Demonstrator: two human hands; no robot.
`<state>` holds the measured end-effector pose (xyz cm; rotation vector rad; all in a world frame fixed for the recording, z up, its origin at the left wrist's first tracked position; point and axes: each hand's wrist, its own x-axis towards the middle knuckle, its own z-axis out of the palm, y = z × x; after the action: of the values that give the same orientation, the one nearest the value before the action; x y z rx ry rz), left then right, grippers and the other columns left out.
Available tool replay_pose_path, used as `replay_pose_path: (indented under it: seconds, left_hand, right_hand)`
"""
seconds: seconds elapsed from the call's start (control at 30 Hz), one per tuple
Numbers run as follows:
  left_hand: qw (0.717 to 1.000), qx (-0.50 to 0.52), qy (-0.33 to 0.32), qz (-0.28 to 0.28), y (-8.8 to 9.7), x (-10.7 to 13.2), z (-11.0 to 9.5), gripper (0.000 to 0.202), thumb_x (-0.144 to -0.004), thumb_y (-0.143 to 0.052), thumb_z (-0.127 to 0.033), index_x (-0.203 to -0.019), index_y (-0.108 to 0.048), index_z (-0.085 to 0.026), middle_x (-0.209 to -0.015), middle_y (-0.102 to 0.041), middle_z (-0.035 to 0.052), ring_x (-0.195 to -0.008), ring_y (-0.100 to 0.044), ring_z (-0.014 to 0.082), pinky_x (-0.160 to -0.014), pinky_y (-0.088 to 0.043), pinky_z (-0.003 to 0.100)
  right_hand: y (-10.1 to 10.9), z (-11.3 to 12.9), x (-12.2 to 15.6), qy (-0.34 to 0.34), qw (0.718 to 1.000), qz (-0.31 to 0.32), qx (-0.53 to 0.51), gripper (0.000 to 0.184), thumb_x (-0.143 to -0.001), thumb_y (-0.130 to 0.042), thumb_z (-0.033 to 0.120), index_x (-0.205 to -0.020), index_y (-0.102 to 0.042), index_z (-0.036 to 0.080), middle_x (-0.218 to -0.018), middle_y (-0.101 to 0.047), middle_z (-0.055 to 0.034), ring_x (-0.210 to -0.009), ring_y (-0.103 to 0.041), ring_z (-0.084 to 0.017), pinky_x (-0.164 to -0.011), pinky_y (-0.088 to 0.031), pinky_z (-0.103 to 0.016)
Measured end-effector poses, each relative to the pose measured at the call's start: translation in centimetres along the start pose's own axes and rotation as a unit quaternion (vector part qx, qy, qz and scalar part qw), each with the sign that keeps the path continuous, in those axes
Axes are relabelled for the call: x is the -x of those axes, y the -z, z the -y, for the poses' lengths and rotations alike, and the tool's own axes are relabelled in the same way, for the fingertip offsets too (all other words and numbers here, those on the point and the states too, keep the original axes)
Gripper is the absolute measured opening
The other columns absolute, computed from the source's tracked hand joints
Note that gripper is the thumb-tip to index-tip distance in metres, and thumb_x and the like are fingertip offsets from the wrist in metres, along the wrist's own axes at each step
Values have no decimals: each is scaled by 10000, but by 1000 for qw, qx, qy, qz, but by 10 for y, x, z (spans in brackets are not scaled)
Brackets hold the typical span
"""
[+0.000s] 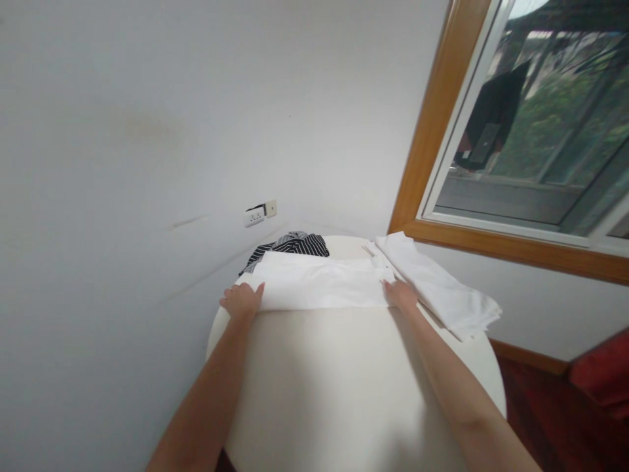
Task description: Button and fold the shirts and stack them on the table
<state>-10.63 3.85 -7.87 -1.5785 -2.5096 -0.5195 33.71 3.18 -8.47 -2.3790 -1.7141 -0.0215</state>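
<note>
A folded white cloth (319, 283) lies as a long flat strip across the far part of the round table (334, 387). At its left end is my left hand (242, 299), with the thumb stretched over the cloth and the other fingers spread outward near the table's rim. My right hand (401, 295) has its fingers closed at the right end of the same cloth. Just beyond my right hand lies a second folded white cloth (442, 288), slanting over the table's right side. Behind the strip sits a crumpled black-and-white striped cloth (302, 245).
A white wall (196, 131) runs close along the left and back, with a socket (254, 216) just above the table. To the right is a window with a wooden frame (427, 118). Dark red floor (545, 413) shows at lower right.
</note>
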Motion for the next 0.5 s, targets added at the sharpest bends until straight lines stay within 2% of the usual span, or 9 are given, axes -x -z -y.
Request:
replay_pose_path:
  seconds: [0.1, 0.2, 0.3, 0.43, 0.5]
  left_hand:
    - [1000, 1, 3, 31, 2, -2, 1, 627, -856, -365, -587, -1042, -656, -64, -1120, -605, 254, -1099, -513, 397, -860, -413, 508]
    - [998, 18, 7, 64, 3, -5, 0, 659, -822, -387, -635, -1079, -635, -82, -1156, -599, 246, -1127, -513, 399, -871, -426, 504]
    - [993, 80, -3, 82, 3, -8, -3, 617, -825, -407, -598, -1139, -587, -98, -1169, -613, 221, -1111, -551, 370, -871, -454, 459]
    - [980, 182, -57, 58, 2, -11, -7, 487, -845, -425, -484, -1158, -565, -138, -1153, -646, 160, -1115, -577, 314, -916, -457, 384]
    - [971, 220, -71, 56, 5, -12, -7, 436, -834, -450, -444, -1137, -580, -159, -1142, -657, 131, -1125, -576, 307, -940, -451, 379]
  right_hand:
    - [1, 4, -10, -59, 996, 25, -54, 647, -925, -281, 578, -1223, -577, 86, -1125, -645, -244, -1063, -622, -317, -821, -478, -383]
    - [3, 10, -12, -79, 994, 24, -65, 622, -917, -328, 563, -1242, -555, 83, -1126, -646, -242, -1066, -623, -316, -829, -480, -383]
    - [4, 17, -7, -94, 993, 15, -70, 565, -912, -390, 506, -1224, -557, 66, -1125, -646, -237, -1073, -615, -318, -849, -473, -384]
    - [7, 19, 5, -57, 994, 6, -95, 431, -929, -387, 414, -1167, -595, 120, -1116, -664, -167, -1072, -611, -264, -874, -458, -329]
    - [13, 12, 15, -4, 990, -26, -136, 413, -944, -339, 388, -1174, -586, 150, -1112, -667, -129, -1064, -605, -238, -885, -451, -311]
